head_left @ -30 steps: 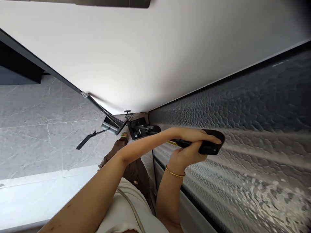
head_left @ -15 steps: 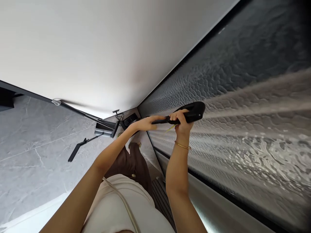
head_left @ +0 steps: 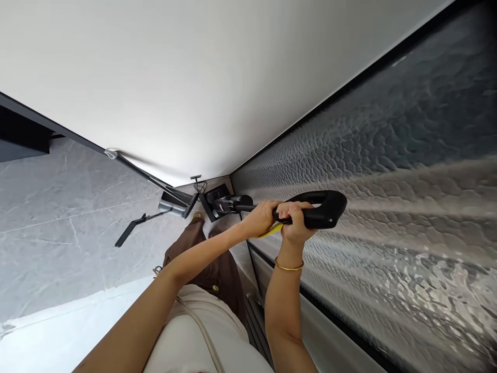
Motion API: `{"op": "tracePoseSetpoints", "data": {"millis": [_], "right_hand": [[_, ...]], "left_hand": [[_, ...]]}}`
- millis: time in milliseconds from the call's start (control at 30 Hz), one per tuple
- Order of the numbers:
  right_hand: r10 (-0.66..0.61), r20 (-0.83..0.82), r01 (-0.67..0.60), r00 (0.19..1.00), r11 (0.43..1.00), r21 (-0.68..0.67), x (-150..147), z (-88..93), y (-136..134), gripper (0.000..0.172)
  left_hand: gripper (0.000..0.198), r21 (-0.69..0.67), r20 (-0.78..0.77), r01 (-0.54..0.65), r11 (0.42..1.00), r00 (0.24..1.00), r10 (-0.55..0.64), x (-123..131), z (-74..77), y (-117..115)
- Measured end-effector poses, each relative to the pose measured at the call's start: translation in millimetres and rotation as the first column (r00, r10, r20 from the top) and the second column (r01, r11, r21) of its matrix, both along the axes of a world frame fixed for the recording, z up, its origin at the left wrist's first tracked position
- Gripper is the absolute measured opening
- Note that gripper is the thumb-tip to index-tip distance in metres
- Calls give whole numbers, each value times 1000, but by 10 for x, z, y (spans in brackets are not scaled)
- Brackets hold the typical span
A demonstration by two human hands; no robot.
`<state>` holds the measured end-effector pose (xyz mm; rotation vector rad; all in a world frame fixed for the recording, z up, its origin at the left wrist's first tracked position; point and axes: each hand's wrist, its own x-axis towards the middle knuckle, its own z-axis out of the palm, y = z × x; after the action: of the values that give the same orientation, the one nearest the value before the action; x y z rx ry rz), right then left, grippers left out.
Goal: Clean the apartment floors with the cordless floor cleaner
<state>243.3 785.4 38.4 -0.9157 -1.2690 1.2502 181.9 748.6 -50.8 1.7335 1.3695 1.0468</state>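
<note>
A black upright vacuum cleaner [head_left: 229,204] stands in the corner, its head on a black base and its shaft leaning toward me. My right hand [head_left: 297,223], with a gold bangle at the wrist, is wrapped round the grip of its loop handle [head_left: 330,207]. Just below, my left hand [head_left: 262,218] closes round the shaft near the handle; a ring shows on one finger. Something thin and yellow [head_left: 272,230] sticks out beneath both hands; which hand holds it I cannot tell. My palms and some of my fingers are hidden.
A dustpan [head_left: 174,202] with a long pole leans on the white wall [head_left: 155,77]. Nearby lies a black-handled tool [head_left: 130,230] on the grey tiled floor [head_left: 58,217]. Cables [head_left: 201,186] bunch in the corner. A textured glass panel [head_left: 388,197] runs along the right.
My left hand has slid up the shaft, close to my right hand, and its fingers have curled in. More of the vacuum's lower body and the yellow thing shows. The handle sits slightly lower and right.
</note>
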Motion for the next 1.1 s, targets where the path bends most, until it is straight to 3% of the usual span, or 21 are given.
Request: {"op": "tracePoseSetpoints", "data": {"millis": [300,633,767,933,1100], "right_hand": [[5,-37,-3,999,999,47,-61,10,133,32],[174,48,-172,984,984,-42,32,-2,310,33],[215,74,-209,974,975,-79,73,-88,323,32],[103,57,-100,993,993,-55,-12,-211,239,29],[49,60,-47,997,998,-38,-137,-259,72,28]], "left_hand": [[31,77,-34,-15,997,999,17,-73,-25,146],[25,110,-66,-93,990,993,100,52,-201,287],[30,100,-79,-83,992,993,91,83,-281,282],[34,97,-77,-46,994,996,54,-43,-354,247],[39,58,-42,-82,995,996,84,-152,-340,115]]}}
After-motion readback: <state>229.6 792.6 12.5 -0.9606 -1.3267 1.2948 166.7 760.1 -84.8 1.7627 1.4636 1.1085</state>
